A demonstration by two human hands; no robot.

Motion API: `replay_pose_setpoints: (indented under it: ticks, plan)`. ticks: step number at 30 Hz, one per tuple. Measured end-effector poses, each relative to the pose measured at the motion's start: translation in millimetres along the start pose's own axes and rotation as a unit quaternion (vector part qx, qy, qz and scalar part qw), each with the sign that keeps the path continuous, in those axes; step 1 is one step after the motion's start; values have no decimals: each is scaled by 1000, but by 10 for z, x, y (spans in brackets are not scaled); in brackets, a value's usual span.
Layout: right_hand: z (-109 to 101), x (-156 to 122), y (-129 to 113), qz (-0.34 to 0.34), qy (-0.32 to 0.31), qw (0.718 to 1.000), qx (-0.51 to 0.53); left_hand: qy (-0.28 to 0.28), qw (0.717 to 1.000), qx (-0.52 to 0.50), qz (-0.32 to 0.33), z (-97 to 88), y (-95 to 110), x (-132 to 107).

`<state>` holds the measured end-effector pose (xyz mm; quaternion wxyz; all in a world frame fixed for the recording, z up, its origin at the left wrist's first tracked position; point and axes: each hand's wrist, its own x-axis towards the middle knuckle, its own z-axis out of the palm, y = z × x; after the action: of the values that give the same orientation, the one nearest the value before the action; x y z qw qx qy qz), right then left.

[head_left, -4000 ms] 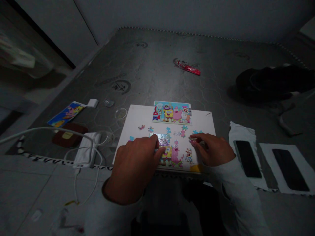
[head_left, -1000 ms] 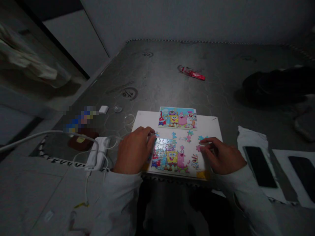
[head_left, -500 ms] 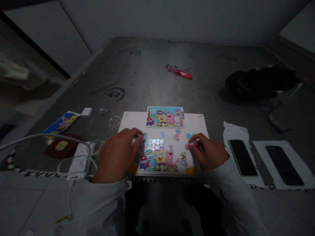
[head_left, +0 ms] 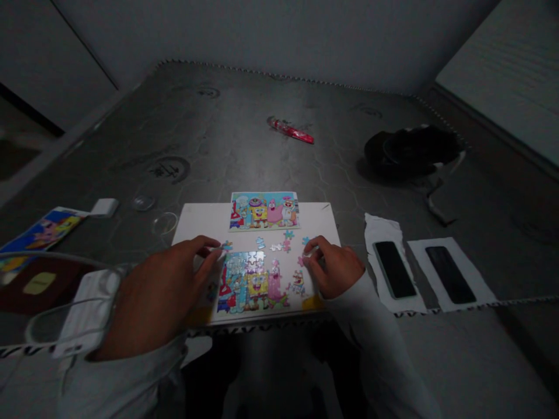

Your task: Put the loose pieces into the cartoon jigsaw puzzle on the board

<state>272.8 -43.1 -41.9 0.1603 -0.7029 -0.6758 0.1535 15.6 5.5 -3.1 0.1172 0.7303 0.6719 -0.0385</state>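
- The left hand (head_left: 159, 297) lay over the left edge of the white board (head_left: 196, 218), fingers loosely curled, thumb and forefinger closed on a small blue puzzle piece (head_left: 226, 246) just off the upper left corner of the partly built puzzle (head_left: 255, 280)
- The right hand (head_left: 334, 269) rested at the right side of the same puzzle, fingers bent, fingertips pinching a small pink piece (head_left: 301, 261); how firmly it was gripped could not be told
- The partly built puzzle sat on the near half of the board, its long axis running left to right, the cartoon figures standing upright toward the far edge; its upper right part was unfilled
- A printed reference picture (head_left: 264, 210) lay at the far edge of the board, long axis also left to right, figures upright in the same sense
- Loose pieces (head_left: 279, 243) were scattered between the reference picture and the puzzle
- Two dark phones (head_left: 395, 269) (head_left: 449, 273) lay on white paper to the right of the board, long axes running away from the person
- A red wrapper (head_left: 291, 130) lay well beyond the board, and a dark garment (head_left: 410, 150) far right
- A white charger with cable (head_left: 82, 311) lay near the left wrist
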Motion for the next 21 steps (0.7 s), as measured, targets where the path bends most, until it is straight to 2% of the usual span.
replay_pose_setpoints:
  ticks: [8,15,21]
  plan:
    - [-32,24,-6,12,-47,999,-18,17,1000,-3,11,7,17,-26]
    - [28,16,65,-14,-6,1000,-9,30,999,-25,6,17,-3,-22]
    - [36,7,86,-17,-11,1000,-6,45,998,-41,12,23,-6,-34]
